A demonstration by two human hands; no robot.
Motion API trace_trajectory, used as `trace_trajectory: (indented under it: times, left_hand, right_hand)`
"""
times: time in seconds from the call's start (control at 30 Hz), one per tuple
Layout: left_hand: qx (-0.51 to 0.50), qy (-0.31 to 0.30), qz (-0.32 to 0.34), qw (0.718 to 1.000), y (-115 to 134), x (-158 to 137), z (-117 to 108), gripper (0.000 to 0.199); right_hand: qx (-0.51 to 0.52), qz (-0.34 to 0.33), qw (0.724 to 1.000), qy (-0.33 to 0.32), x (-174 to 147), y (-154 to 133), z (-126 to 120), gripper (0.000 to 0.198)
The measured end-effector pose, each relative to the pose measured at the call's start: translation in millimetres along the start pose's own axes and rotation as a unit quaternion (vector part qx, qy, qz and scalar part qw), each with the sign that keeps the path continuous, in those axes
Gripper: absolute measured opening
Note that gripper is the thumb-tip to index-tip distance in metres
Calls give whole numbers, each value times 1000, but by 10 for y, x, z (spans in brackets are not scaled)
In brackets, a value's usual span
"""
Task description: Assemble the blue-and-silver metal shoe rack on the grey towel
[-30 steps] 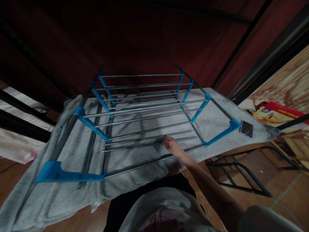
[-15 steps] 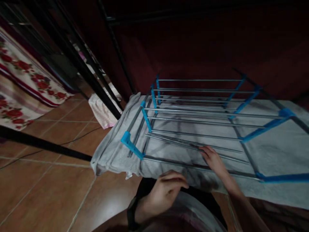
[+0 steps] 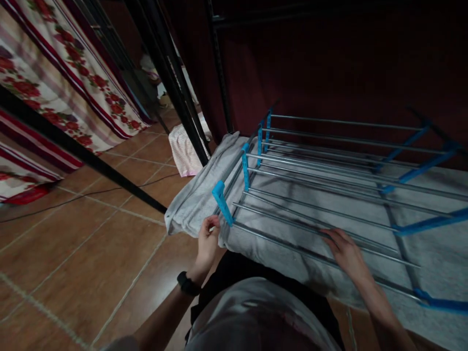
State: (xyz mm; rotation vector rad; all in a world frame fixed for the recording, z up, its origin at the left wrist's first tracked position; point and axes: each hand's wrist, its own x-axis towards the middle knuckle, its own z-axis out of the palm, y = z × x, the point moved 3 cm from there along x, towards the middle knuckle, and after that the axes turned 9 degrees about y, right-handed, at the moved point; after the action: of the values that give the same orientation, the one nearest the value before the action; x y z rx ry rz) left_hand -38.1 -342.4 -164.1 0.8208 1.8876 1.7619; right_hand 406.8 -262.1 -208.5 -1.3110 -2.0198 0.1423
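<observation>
A rack frame of grey metal rods point(image 3: 292, 170) and blue plastic connectors point(image 3: 224, 202) lies on a grey cloth-covered surface. My right hand point(image 3: 345, 251) is closed on a loose metal rod point(image 3: 278, 216), which lies slantwise above the front bar point(image 3: 270, 238). Another loose rod rests just behind it. My left hand point(image 3: 208, 236), wearing a black wristband, is at the front left corner beside the blue connector. Its fingers are curled near the lower ends of grey tubes lying along that side; what they grip, if anything, is hidden.
A black metal post point(image 3: 175, 92) and a slanting black bar point(image 3: 109, 170) stand at the left. Beyond them hangs a flowered curtain point(image 3: 76, 83). A pale cloth point(image 3: 186, 148) hangs low over the tiled floor point(image 3: 98, 248). A dark red panel point(image 3: 329, 68) rises behind the rack.
My left hand has moved left and forward from near my body to the rack's front left corner. My right hand stays at the loose rods, now lifting one slightly. The view has shifted left.
</observation>
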Motion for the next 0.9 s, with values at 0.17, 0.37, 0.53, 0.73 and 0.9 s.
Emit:
trace_trajectory:
  times: [0.17,0.37,0.53,0.73,0.9]
  left_hand:
    - [23,-43,7,999,-213,10,204,39]
    - [15,-46,27,998,-165,32,306,44]
    - [24,-52,32,998,-145,33,309,39]
    - [21,-61,23,998,-167,39,328,33]
    - [13,-84,7,996,-120,66,345,32]
  right_hand:
    - [-36,-24,999,-11,-196,6,-179,35]
    - [-59,-33,998,11,-497,-30,-311,37]
    - [-60,-34,997,21,-667,-99,-324,37]
    - [-48,-24,998,17,-576,-148,-310,36]
    - [-57,-25,998,19,-494,-195,-354,38]
